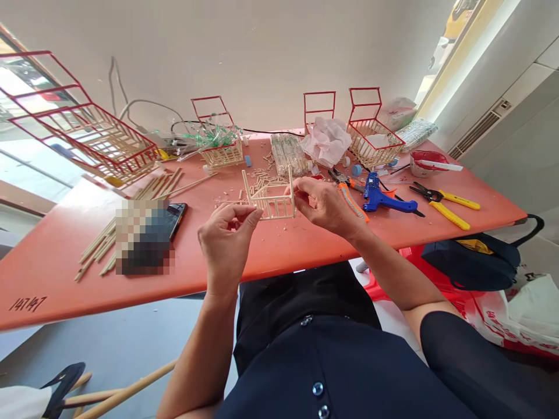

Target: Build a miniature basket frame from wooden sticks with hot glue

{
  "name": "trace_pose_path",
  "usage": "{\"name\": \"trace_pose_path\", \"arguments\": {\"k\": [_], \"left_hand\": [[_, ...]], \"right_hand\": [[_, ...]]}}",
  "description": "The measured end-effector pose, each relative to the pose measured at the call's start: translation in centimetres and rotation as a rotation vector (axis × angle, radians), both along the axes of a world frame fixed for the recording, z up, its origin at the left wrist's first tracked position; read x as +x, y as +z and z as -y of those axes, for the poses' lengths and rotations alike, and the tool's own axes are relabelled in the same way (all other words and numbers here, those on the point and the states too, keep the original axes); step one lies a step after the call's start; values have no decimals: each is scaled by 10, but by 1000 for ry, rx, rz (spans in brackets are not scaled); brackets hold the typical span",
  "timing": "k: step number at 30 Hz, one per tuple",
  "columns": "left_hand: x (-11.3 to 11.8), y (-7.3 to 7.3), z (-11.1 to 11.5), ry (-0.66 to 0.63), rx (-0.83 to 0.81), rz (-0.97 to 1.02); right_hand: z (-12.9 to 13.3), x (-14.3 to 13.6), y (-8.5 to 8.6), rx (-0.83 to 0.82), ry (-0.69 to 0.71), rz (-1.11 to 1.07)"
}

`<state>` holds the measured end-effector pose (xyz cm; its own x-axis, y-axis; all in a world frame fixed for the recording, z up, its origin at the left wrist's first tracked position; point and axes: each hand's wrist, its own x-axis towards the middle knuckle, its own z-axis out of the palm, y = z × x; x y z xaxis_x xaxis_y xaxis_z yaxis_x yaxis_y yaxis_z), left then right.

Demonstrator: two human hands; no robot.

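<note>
The left hand (229, 235) pinches the near left corner of a small pale stick frame (276, 199) between thumb and fingertips, in front of the person at the table's (279, 253) near edge; a light, steady pinch low on the rail should suit such thin sticks best. The right hand (325, 203) grips the right-hand upright with its fingertips; it would do well to keep that post square, without twisting its joints. As for what is unclear, the far-left red-rimmed stick basket (131, 157) is cut off, pixelation covers much of the phone (177, 216), the fingers hide both gripped joints, and whether the frame's base touches the table I cannot tell.
</note>
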<state>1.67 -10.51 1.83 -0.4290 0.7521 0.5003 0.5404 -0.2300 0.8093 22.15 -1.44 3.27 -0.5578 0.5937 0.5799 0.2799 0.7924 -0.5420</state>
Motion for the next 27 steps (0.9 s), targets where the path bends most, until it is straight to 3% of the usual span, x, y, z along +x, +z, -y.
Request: {"name": "trace_pose_path", "arguments": {"k": [14,27], "left_hand": [[4,9,2,43,-26,-314],[1,24,1,20,-109,-417]], "right_hand": [[-4,-2,-7,18,6,-14],[-5,-2,-10,37,-2,-3]]}}
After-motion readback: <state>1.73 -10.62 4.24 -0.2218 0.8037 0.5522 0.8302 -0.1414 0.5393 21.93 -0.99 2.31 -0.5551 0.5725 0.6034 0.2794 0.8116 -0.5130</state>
